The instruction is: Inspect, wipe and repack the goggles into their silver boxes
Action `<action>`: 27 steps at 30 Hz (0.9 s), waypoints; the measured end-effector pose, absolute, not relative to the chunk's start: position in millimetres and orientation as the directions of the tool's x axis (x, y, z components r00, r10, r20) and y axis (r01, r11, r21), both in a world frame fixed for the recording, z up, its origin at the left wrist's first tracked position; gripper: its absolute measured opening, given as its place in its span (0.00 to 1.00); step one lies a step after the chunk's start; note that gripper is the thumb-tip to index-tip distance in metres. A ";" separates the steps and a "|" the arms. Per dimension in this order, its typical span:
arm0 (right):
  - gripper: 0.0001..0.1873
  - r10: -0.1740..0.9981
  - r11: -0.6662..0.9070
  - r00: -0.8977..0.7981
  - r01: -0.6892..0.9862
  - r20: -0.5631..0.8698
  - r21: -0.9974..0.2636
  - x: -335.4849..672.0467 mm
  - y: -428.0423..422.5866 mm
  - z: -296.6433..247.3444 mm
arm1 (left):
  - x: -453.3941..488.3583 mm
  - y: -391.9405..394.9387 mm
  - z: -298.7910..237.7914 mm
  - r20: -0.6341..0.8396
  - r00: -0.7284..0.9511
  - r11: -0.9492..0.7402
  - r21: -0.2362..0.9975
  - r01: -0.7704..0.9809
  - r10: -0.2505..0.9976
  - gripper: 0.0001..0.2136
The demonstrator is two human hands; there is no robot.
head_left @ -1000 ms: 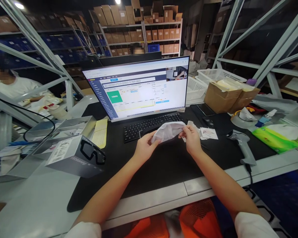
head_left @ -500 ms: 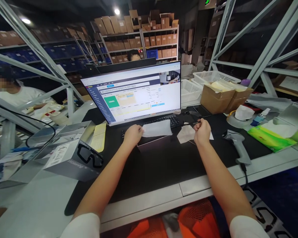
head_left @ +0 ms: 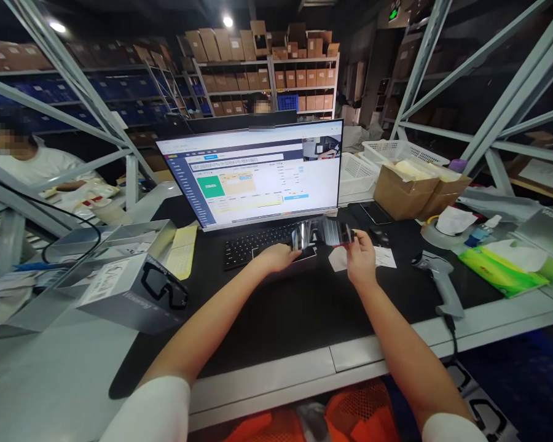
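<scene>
Dark sunglasses with mirror-like lenses (head_left: pixel 334 232) are held up in front of the monitor, above the black desk mat (head_left: pixel 281 319). My left hand (head_left: pixel 277 258) is closed on their left end. At their right end, the fingers of my right hand (head_left: pixel 362 255) pinch the frame. Below the sunglasses lies a flat dark item with a pale edge (head_left: pixel 306 253), partly covered by my left hand. A pale cloth or paper (head_left: pixel 337 259) and a white card (head_left: pixel 386 258) rest on the mat near my right hand.
A keyboard (head_left: pixel 244 245) sits below the monitor (head_left: pixel 258 178). To the right are a phone (head_left: pixel 374 213), a mouse (head_left: pixel 380 236), a barcode scanner (head_left: pixel 442 279) and a green tissue pack (head_left: pixel 502 270). A grey box with a goggle picture (head_left: pixel 138 291) stands left. A co-worker (head_left: pixel 37 159) sits beyond.
The white sleeve-like piece in my left hand is gone from sight. My left hand has moved right, and both hands now hold the sunglasses. The view has shifted slightly.
</scene>
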State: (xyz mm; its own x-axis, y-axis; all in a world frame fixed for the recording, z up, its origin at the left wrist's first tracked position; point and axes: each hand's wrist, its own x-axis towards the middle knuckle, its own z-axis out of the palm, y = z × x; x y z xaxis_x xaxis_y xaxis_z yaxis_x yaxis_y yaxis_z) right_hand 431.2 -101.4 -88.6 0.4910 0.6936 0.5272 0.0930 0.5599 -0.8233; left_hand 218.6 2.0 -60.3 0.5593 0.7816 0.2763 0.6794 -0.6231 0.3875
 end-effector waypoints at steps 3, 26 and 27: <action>0.15 0.633 0.562 0.460 0.279 0.622 -0.779 425.9 -111.2 -87.8 | 202.9 -16.1 -55.3 0.292 0.538 -0.612 0.387 0.689 0.791 0.19; 0.26 0.878 0.327 -0.425 0.199 0.219 -0.924 395.1 -135.2 -59.2 | 126.0 -46.7 -4.9 -0.108 0.785 -0.235 0.921 0.309 0.610 0.13; 0.27 0.855 0.245 -0.485 0.061 0.186 -0.968 395.1 -134.6 -60.0 | 124.9 -45.6 -5.2 -0.112 0.784 -0.212 0.931 0.298 0.610 0.13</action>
